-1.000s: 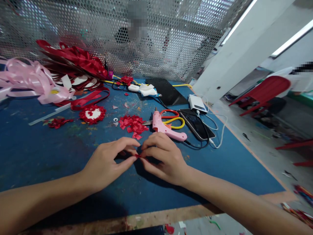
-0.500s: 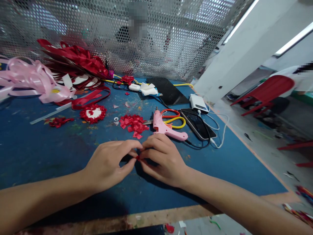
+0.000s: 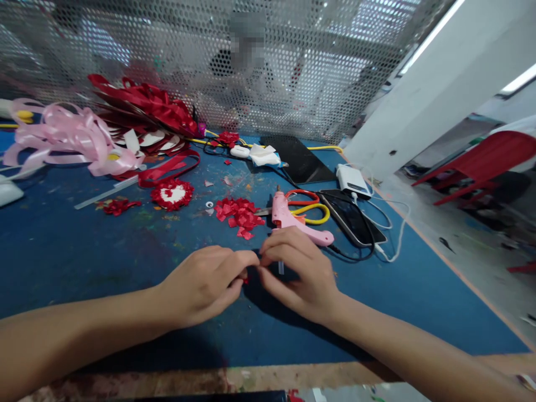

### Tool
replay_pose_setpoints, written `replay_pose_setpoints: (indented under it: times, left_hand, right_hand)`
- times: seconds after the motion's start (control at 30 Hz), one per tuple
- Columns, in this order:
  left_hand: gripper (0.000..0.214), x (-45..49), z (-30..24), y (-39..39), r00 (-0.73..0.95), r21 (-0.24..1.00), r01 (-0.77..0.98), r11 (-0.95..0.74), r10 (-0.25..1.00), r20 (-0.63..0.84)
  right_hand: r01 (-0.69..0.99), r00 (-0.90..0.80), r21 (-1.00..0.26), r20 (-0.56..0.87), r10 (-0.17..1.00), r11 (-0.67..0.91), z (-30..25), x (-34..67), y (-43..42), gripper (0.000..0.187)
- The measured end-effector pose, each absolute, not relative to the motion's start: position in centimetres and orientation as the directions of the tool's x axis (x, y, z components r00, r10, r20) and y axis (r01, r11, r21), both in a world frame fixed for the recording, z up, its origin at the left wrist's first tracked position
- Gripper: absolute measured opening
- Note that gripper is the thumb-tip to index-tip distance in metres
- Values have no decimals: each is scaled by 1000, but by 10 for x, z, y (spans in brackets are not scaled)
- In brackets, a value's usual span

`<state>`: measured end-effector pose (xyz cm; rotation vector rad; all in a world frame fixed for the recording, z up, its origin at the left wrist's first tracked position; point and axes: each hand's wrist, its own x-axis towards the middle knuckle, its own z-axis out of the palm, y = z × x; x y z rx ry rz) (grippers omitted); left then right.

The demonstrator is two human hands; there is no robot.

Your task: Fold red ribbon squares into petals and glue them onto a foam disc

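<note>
My left hand [image 3: 209, 285] is closed just above the blue tabletop, with a bit of red paper [image 3: 245, 281] showing under its fingertips. Thumb and forefinger of my right hand [image 3: 299, 273] are pinched together, meeting the left fingertips; whatever lies between them is too small to make out. Beyond the hands lies a pile of cut red paper pieces [image 3: 238, 215], with a googly eye [image 3: 209, 205] to its left. A pink glue gun [image 3: 281, 212] rests beside orange-and-yellow-handled scissors [image 3: 320, 214], partly behind my right hand. A round white piece ringed in red scraps [image 3: 172, 194] lies farther left.
Pink ribbon [image 3: 71, 134] and red ribbon [image 3: 154, 106] heap up at the back left. A phone [image 3: 349, 215], a white power bank [image 3: 353, 180] and cables lie at right, near a dark tablet [image 3: 299, 159]. Perforated metal [image 3: 301, 84] closes off the back.
My right fingers have drawn up into a pinch against the left fingertips, and the red bit shows lower, under my left hand. The whole view has shifted slightly, so things appear farther right.
</note>
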<state>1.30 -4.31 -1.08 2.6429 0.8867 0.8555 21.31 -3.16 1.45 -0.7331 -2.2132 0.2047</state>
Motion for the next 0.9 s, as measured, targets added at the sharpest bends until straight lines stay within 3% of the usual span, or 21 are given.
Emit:
replay_pose_setpoints:
  times: [0.1, 0.33, 0.47, 0.6, 0.83, 0.9]
  left_hand:
    - [24, 11, -11, -40, 621, 373, 479, -794, 607, 496]
    - [28, 8, -9, -36, 499, 486, 493, -722, 692, 522]
    - [27, -9, -8, -23, 487, 382, 540, -750, 648, 585]
    - [33, -46, -10, 17, 418, 333, 593, -733, 634, 651]
    - [48, -76, -11, 60, 157, 455, 711, -537, 752, 641]
    - [49, -74, -11, 59, 156, 434, 730, -529, 746, 647]
  right_hand:
    - [475, -452, -416, 641, 620, 776, 18, 219, -27, 12]
    - [511, -459, -374, 643, 614, 774, 20, 229, -18, 14]
    - [516, -475, -354, 639, 605, 780, 22, 232, -17, 14]
    - [489, -519, -289, 662, 541, 823, 25, 239, -16, 14]
    - [444, -584, -209, 670, 458, 872, 27, 247, -15, 17]
    - [433, -596, -219, 658, 460, 874, 26, 246, -15, 16]
